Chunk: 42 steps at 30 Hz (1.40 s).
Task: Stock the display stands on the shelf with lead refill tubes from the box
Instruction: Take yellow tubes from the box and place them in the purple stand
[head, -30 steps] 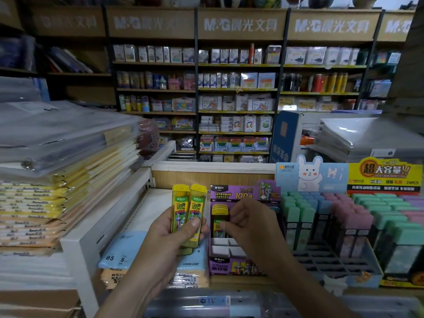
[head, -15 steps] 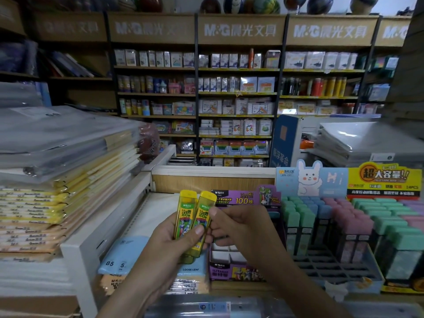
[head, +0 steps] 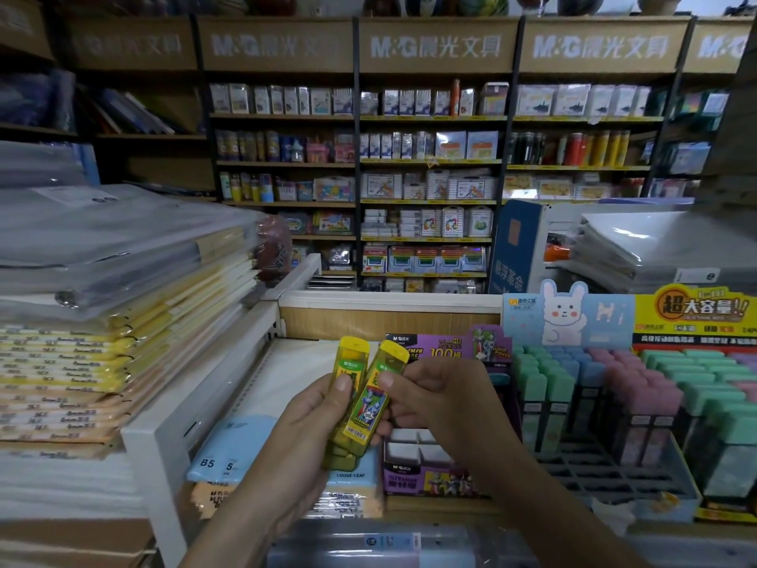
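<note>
At the far left a stack of wrapped loose-leaf packs (head: 61,362) fills its own bay, and a blue B5 pack (head: 233,444) lies flat on the shelf (head: 295,371) just beside the hands.

The left hand (head: 311,432) serves as the supply. Its fingers curl round a bunch of yellow lead refill tubes (head: 348,373) held upright, with the thumb pressed across the front so that the top 2 fan apart. More tubes seem to sit behind these, but their count cannot be told.

That fanning lets the right hand (head: 438,399) single 1 out: its thumb and fingertips pinch the right tube (head: 370,403), which tilts away from its neighbour. It looks about to be drawn free.

Directly below the right hand stands the purple display stand (head: 426,479), and the white compartments (head: 409,438) that show are vacant. These are probably where the tube goes, cap up.

Further right, a black grid stand (head: 594,473) holds rows of pastel cases (head: 545,387) at the back, while its front cells are bare.

The supply box is out of view.
</note>
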Tool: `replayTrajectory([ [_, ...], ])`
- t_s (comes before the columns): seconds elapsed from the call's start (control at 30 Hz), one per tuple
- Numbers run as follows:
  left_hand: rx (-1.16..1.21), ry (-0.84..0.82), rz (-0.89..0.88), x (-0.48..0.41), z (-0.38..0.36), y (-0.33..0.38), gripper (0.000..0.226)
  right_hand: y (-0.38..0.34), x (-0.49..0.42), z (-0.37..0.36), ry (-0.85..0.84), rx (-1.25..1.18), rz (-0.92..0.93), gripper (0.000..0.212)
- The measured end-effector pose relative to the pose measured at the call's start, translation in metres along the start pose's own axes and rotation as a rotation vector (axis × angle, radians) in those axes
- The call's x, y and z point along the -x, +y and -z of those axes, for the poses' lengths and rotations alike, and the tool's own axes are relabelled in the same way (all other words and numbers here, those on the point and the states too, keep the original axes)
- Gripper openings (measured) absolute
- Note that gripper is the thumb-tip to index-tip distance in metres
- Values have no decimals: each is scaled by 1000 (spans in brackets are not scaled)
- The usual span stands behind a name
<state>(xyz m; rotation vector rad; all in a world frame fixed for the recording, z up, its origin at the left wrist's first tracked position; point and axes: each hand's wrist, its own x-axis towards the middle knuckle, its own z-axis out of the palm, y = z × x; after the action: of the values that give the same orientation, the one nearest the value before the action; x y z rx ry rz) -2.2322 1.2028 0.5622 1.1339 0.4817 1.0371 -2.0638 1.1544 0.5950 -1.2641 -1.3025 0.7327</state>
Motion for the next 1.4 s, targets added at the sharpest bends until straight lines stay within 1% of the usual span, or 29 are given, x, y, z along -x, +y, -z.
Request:
replayTrajectory([
  [0.13,45,51,-6,-1,0,-1,31,-4,1,5,18,-76,-24,26],
  [0.23,17,111,-23,-4,0,-3,24,-7,2,14,51,-116,-11,25],
  [0.4,51,144,-42,-5,-1,-3,24,-7,1,30,123,-41,54,24],
  [0.57,40,135,-39,-3,-1,-1,22,-3,1,35,183,149,140,24],
  [0.63,30,129,-37,-3,0,-1,22,-2,3,36,196,182,163,22],
  [0.77,27,127,-31,-1,0,0,21,-3,4,35,178,60,158,12],
  [0.9,33,134,-21,0,-1,1,24,-1,2,32,172,15,163,4],
  [1.1,63,127,-9,1,-3,3,20,10,1,28,159,87,134,9],
  [1.27,58,133,-21,-1,-5,2,22,18,3,22,156,189,127,13],
  [1.4,17,139,-32,0,-3,1,26,27,5,15,169,305,115,22],
])
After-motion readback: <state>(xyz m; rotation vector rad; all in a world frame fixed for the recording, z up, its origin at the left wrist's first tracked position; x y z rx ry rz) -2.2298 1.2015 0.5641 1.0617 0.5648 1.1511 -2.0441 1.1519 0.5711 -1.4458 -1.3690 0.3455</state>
